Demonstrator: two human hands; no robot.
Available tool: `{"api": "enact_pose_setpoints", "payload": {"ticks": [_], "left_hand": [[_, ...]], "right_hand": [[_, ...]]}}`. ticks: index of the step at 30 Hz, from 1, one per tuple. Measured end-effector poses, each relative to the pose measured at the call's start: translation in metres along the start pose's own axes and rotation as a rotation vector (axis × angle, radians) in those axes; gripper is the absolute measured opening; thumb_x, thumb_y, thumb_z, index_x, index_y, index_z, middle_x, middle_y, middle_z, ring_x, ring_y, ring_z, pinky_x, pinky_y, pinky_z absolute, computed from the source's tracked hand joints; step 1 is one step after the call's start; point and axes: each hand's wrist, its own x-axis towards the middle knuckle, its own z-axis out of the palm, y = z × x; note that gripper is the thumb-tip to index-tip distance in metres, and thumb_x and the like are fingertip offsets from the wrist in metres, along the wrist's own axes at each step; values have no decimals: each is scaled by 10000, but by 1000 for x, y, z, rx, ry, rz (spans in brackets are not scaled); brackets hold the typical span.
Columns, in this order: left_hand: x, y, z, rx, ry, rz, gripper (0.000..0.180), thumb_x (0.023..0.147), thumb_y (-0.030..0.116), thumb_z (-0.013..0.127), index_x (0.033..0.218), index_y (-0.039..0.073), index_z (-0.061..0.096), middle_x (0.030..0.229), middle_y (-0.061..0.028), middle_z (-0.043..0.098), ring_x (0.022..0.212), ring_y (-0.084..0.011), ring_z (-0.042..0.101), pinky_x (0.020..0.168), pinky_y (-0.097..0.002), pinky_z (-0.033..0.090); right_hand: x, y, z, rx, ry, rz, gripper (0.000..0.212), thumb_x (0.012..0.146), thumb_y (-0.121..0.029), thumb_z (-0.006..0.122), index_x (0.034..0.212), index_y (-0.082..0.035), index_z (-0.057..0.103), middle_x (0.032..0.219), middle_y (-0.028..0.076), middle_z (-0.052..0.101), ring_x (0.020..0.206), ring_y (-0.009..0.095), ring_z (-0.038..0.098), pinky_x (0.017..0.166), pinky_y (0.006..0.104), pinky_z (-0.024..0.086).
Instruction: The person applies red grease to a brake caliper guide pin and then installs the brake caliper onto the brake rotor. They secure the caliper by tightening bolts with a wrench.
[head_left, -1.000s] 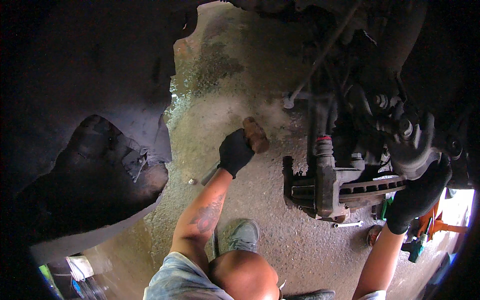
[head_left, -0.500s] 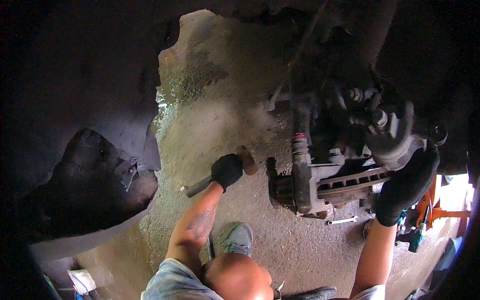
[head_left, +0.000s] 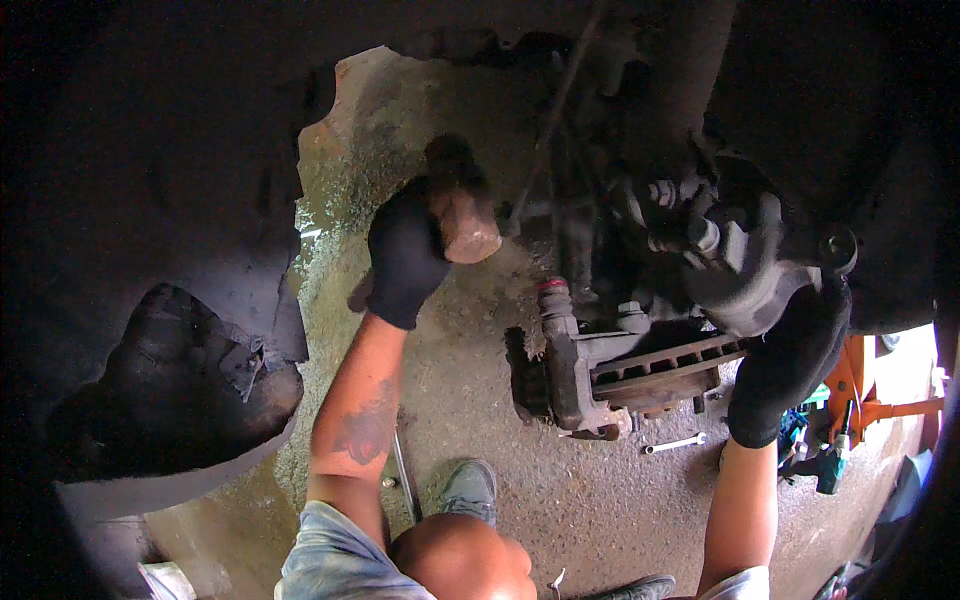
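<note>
Apparently the step is hammer work at the brake assembly (head_left: 668, 372), right of centre. The right hand (head_left: 792, 362) seems to touch it, fingers hidden, grip impossible to tell; the left hand (head_left: 405, 255) clasps the hammer (head_left: 468, 228). A strike would call for careful aim.

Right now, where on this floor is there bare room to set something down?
Bare floor shows between the gray shoe and the wrench, and between the left forearm and the brake. Crowded: around the orange stand and green tool.
</note>
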Motion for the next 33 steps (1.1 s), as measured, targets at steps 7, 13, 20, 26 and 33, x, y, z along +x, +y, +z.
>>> {"api": "enact_pose_setpoints", "payload": {"ticks": [7,13,20,26,33], "left_hand": [[3,68,-10,49,-98,158,273,700,190,686,944,81,633,868,-162,647,798,-384,610,684,-423,493],[27,36,-8,209,-22,283,264,719,155,662,975,93,644,890,-151,660,815,-352,631,701,-403,504],[10,81,-12,197,-199,180,327,696,181,690,1003,80,640,924,-151,657,826,-341,635,719,-404,508],[41,43,-16,91,-29,211,286,718,142,669,991,60,641,904,-146,661,807,-326,638,718,-382,512],[9,74,-11,240,-126,189,206,733,156,653,913,58,640,879,-143,660,795,-350,626,682,-381,500]], "right_hand": [[5,-12,0,326,-26,77,471,863,101,502,1322,10,447,1281,136,492,1189,236,502,1011,334,416],[6,-23,7,171,102,-43,311,892,-16,457,1187,11,550,1122,120,549,978,199,563,824,300,473],[3,-8,-5,-24,-37,6,532,820,146,543,1323,7,437,1248,135,514,1148,203,524,960,312,448],[5,-18,1,512,27,172,512,803,153,543,1290,12,469,1201,135,538,1088,206,554,916,304,464],[7,-19,0,577,21,138,505,806,148,538,1288,14,469,1207,144,535,1090,233,566,916,308,466]]}}
